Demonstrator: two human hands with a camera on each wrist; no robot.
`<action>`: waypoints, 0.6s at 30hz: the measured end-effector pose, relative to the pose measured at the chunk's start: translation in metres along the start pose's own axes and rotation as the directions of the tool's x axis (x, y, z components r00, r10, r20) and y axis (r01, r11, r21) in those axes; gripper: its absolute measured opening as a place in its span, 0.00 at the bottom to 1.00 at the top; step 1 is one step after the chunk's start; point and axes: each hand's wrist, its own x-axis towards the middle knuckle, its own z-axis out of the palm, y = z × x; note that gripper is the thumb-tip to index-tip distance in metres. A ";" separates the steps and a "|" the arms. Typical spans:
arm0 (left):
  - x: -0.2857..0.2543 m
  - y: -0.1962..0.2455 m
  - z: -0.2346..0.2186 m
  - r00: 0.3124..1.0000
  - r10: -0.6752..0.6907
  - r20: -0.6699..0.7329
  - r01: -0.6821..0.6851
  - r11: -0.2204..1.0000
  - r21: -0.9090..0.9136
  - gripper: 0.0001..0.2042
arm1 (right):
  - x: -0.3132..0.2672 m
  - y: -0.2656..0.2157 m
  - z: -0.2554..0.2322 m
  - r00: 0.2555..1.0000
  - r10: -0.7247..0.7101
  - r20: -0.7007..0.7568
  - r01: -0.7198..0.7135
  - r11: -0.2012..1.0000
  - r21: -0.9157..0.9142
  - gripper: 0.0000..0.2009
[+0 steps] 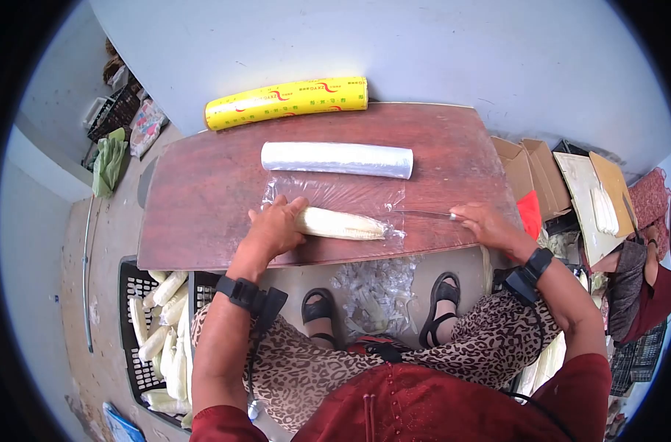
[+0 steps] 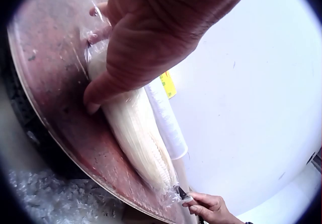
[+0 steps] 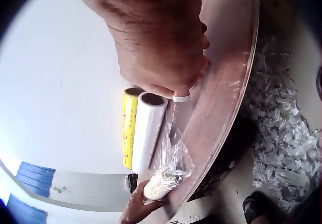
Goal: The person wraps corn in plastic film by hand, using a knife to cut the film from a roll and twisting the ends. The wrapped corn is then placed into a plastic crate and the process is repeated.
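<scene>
A pale ear of corn (image 1: 343, 224) lies on clear plastic film (image 1: 328, 193) near the table's front edge. Kernels show at its right end in the left wrist view. My left hand (image 1: 275, 227) grips the left end, thumb on the near side, film bunched about the fingers. Out to the right, my right hand (image 1: 490, 227) holds a thin-bladed knife (image 1: 428, 214), its blade pointing left toward the film's right edge. Most of the handle is hidden in the fingers. Behind the corn, the white film roll (image 1: 337, 159) lies crosswise, with the sheet stretching from it.
A yellow printed roll (image 1: 287, 102) lies at the table's (image 1: 195, 199) back edge by the wall. Below left stands a black crate (image 1: 133, 295) of corn ears. Film scraps (image 1: 376, 291) litter the floor between the feet. Cardboard boxes (image 1: 545, 177) stand at the right.
</scene>
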 end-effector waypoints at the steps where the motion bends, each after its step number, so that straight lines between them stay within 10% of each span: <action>1: 0.000 -0.001 0.001 1.000 0.005 -0.008 -0.004 1.000 0.011 0.32 | -0.007 0.002 -0.007 1.000 0.026 0.014 -0.026 1.000 0.007 0.15; 12: -0.012 0.011 0.007 0.941 0.214 -0.264 -0.122 0.938 0.326 0.42 | -0.018 0.010 -0.035 0.948 0.311 -0.069 -0.296 0.940 0.168 0.10; 18: -0.002 0.020 0.013 0.880 0.394 -0.264 -0.358 0.917 0.175 0.36 | 0.005 0.019 -0.013 0.842 0.531 -0.098 -0.512 0.843 0.166 0.07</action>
